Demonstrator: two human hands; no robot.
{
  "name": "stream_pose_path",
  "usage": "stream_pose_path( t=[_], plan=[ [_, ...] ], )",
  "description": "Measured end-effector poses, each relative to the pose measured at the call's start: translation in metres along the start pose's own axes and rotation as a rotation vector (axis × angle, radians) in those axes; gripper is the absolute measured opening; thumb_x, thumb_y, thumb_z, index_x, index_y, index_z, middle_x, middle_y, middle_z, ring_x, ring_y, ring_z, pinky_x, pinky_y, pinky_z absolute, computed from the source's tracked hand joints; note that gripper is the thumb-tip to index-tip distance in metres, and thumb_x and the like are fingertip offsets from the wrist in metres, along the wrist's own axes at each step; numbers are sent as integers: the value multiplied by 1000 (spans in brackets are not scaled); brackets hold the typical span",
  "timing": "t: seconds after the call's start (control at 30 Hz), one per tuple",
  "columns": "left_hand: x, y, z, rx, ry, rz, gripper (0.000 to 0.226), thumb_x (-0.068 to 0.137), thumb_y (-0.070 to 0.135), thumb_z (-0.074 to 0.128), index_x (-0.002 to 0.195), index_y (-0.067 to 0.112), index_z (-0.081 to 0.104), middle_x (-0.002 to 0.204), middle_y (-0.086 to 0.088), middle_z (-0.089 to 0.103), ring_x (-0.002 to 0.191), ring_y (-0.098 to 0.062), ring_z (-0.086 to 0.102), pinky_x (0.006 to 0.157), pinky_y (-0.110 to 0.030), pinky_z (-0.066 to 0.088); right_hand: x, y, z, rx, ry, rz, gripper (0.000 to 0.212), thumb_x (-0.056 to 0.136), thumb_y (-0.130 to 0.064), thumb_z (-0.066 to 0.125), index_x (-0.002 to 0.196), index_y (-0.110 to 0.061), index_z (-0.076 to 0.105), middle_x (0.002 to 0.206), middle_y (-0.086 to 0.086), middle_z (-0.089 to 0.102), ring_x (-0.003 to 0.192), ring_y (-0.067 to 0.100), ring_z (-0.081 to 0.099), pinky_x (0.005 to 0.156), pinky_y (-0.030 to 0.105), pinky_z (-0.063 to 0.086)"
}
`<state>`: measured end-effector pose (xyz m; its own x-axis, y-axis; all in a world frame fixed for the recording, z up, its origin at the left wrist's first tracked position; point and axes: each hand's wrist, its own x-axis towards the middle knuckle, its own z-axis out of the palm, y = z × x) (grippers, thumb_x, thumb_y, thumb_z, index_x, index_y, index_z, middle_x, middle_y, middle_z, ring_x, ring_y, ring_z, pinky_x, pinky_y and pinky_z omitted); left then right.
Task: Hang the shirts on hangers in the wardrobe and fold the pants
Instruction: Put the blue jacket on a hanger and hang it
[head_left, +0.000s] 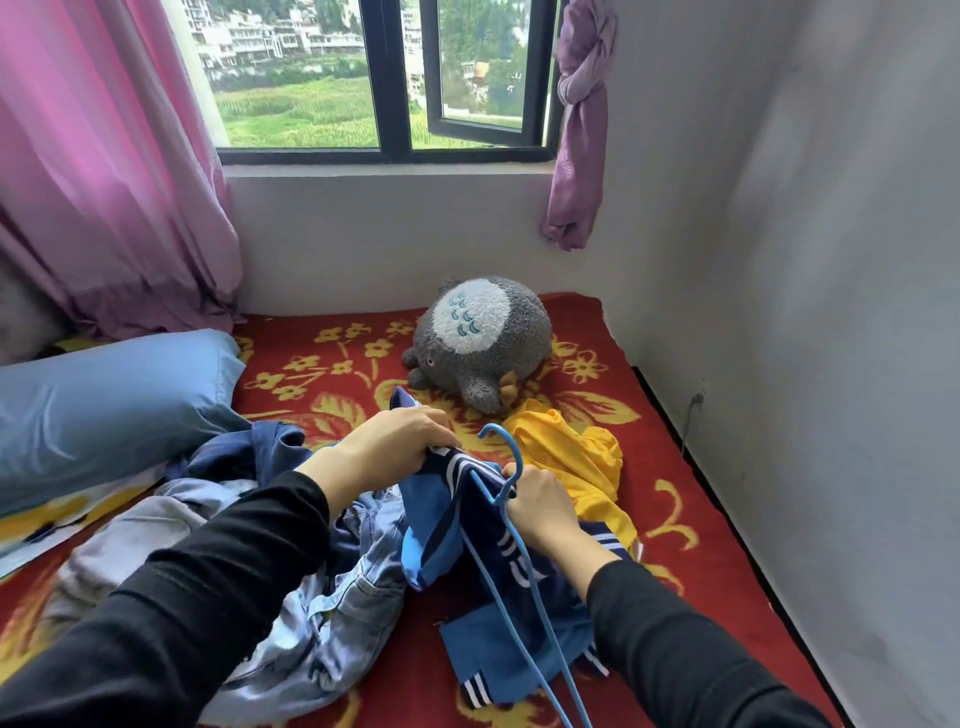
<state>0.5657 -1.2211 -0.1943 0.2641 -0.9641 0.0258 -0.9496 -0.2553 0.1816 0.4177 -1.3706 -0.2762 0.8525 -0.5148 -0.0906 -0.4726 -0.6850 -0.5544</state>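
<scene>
The fingers of the left hand are curled tight, and a striped edge of the navy and blue shirt is pinched in them. The right hand is closed round the neck of the blue hanger, just below its hook. Whether shirt cloth is also caught in that grip cannot be told. The hook is raised between the two hands, and the hanger's long arms are laid across the shirt toward the viewer. Both forearms are covered by black sleeves.

The shirt is held up on the near side of the grey plush toy, and its lower part is spread on the red floral blanket.

A yellow garment is crumpled just in front of the toy, to its right, and is crowded against the far side of the right hand. Nearer than the toy and to its left, a heap of pale jeans is pressed against the shirt and partly hidden under the left forearm. A dark blue garment is bunched beyond the jeans, and a blue pillow is seen farther left.

Behind and above the toy a window is set in the wall. A pink curtain is hung at its left and a knotted purple curtain at its right.
</scene>
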Motion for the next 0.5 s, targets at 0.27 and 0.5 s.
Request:
stream_pose_path(
  t=[0.27, 0.5],
  plan=[
    [-6, -28, -2, 63, 76, -50, 51, 76, -7, 53, 109, 28, 70, 97, 4, 60, 94, -17, 58, 67, -17, 29, 6, 59, -31, -86, 104, 262, 33, 83, -4, 48, 103, -20, 68, 109, 9, 67, 104, 30, 61, 79, 31, 46],
    [-7, -38, -5, 76, 216, -242, 48, 83, 2, 51, 111, 37, 68, 95, 7, 59, 88, -23, 62, 62, -28, 35, -3, 99, -63, -289, 150, 335, 44, 84, -2, 45, 115, -26, 64, 117, 3, 66, 111, 25, 60, 95, 36, 42]
  ],
)
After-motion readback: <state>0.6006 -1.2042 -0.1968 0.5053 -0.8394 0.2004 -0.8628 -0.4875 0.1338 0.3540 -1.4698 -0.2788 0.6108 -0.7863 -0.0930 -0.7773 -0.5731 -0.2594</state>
